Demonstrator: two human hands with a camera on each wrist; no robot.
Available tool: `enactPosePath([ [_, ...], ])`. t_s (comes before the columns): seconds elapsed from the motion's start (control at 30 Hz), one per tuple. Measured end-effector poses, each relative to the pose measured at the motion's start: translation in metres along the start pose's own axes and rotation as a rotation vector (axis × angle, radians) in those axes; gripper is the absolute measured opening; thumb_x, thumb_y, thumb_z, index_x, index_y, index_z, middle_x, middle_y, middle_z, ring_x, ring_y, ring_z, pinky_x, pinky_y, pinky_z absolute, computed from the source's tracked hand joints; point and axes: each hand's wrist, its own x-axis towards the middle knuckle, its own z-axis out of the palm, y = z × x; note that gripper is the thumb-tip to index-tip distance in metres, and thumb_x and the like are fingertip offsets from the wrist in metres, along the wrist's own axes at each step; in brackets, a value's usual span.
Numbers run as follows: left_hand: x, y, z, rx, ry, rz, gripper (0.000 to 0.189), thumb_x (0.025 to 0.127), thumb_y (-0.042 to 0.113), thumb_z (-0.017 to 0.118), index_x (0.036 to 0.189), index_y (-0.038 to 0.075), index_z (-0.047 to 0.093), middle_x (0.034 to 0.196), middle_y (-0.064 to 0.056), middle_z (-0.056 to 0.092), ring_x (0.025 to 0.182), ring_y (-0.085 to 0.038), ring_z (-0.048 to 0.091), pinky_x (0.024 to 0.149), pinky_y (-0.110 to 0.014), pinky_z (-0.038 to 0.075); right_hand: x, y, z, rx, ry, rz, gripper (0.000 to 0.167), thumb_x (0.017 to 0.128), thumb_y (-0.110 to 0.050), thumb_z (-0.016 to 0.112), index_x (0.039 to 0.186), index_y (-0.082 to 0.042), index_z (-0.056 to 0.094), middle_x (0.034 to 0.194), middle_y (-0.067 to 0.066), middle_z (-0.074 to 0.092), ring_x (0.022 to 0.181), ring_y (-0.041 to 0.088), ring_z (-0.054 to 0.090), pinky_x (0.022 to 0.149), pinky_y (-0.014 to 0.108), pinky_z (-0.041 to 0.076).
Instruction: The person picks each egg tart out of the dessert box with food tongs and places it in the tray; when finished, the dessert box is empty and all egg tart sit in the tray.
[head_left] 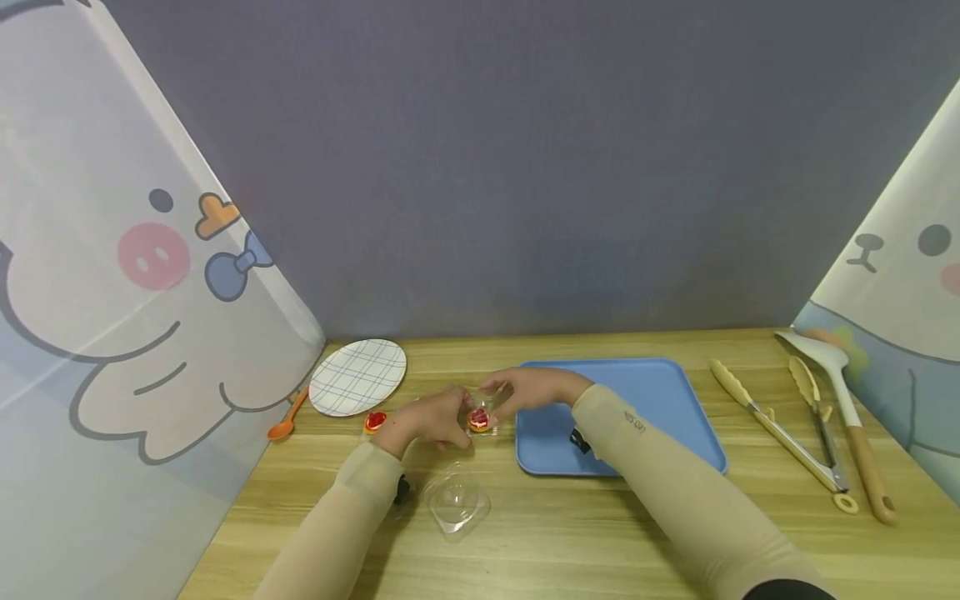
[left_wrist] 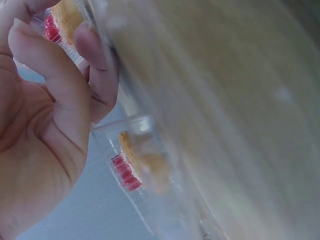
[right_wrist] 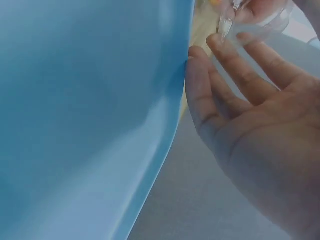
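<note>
Between my hands in the head view is a clear plastic box (head_left: 480, 402) with a small tart (head_left: 479, 419) in it, topped in red. My left hand (head_left: 433, 419) grips its left side; the left wrist view shows bent fingertips at the plastic edge beside a tart (left_wrist: 69, 21). My right hand (head_left: 536, 389) holds the right side, with thumb and fingers at its edges. In the right wrist view the fingertips touch the clear plastic (right_wrist: 227, 22). A second red-topped tart (head_left: 375, 422) lies just left of my left hand, partly behind it.
Nearer me lies another clear plastic container (head_left: 456, 502). A blue tray (head_left: 660, 417) extends under my right forearm. A checked plate (head_left: 358, 377) and an orange spoon (head_left: 283, 427) are at left. Two tongs (head_left: 780, 437) and a white spatula with wooden handle (head_left: 847, 392) lie at right.
</note>
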Motion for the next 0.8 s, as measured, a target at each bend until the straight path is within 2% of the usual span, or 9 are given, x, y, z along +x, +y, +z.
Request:
enactPosePath([
  [0.1, 0.0, 0.001, 0.0, -0.002, -0.002, -0.01, 0.077, 0.073, 0.016, 0.089, 0.138, 0.004, 0.05, 0.143, -0.015, 0.052, 0.074, -0.02, 0.07, 0.065, -0.032, 0.065, -0.001, 0.005, -0.005, -0.005, -0.002, 0.008, 0.076, 0.094, -0.043, 0.082, 0.159, -0.021, 0.05, 0.163, 0.002, 0.053, 0.146, 0.028, 0.057, 0.117, 0.05, 0.051],
  [0.27, 0.0, 0.002, 0.0, 0.001, 0.001, -0.006, 0.072, 0.073, 0.014, 0.088, 0.134, 0.004, 0.052, 0.134, -0.013, 0.054, 0.07, -0.019, 0.069, 0.063, -0.031, 0.064, -0.004, 0.007, -0.011, 0.012, 0.019, 0.012, 0.078, 0.093, -0.044, 0.082, 0.16, -0.019, 0.05, 0.16, 0.005, 0.055, 0.146, 0.03, 0.055, 0.118, 0.051, 0.05],
  [0.47, 0.0, 0.003, 0.001, -0.022, -0.001, -0.017, 0.074, 0.074, 0.016, 0.093, 0.134, 0.003, 0.051, 0.131, -0.013, 0.053, 0.071, -0.02, 0.069, 0.063, -0.031, 0.065, -0.01, 0.006, -0.015, 0.024, 0.068, -0.016, 0.072, 0.098, -0.049, 0.072, 0.159, -0.017, 0.05, 0.151, 0.008, 0.062, 0.14, 0.027, 0.06, 0.114, 0.049, 0.053],
  [0.57, -0.001, 0.004, 0.001, -0.026, 0.003, -0.025, 0.078, 0.074, 0.019, 0.096, 0.136, 0.004, 0.051, 0.136, -0.014, 0.052, 0.073, -0.021, 0.069, 0.063, -0.032, 0.065, -0.017, 0.0, -0.015, 0.078, 0.074, -0.008, 0.074, 0.1, -0.056, 0.068, 0.16, -0.019, 0.048, 0.151, 0.007, 0.062, 0.137, 0.024, 0.062, 0.112, 0.049, 0.054],
  [0.67, -0.002, 0.006, 0.0, -0.017, 0.009, -0.023, 0.081, 0.074, 0.024, 0.099, 0.137, 0.005, 0.051, 0.142, -0.017, 0.052, 0.073, -0.021, 0.069, 0.062, -0.032, 0.064, -0.024, -0.01, -0.011, 0.144, 0.068, -0.025, 0.074, 0.101, -0.06, 0.064, 0.161, -0.02, 0.046, 0.153, 0.007, 0.06, 0.137, 0.028, 0.063, 0.114, 0.051, 0.054],
  [0.8, -0.002, 0.007, 0.0, 0.001, -0.006, -0.004, 0.083, 0.074, 0.026, 0.101, 0.139, 0.007, 0.054, 0.145, -0.019, 0.051, 0.072, -0.021, 0.069, 0.061, -0.032, 0.063, -0.035, -0.027, 0.0, 0.182, 0.031, -0.085, 0.064, 0.106, -0.059, 0.056, 0.156, -0.02, 0.051, 0.147, 0.01, 0.063, 0.132, 0.035, 0.065, 0.112, 0.055, 0.054],
])
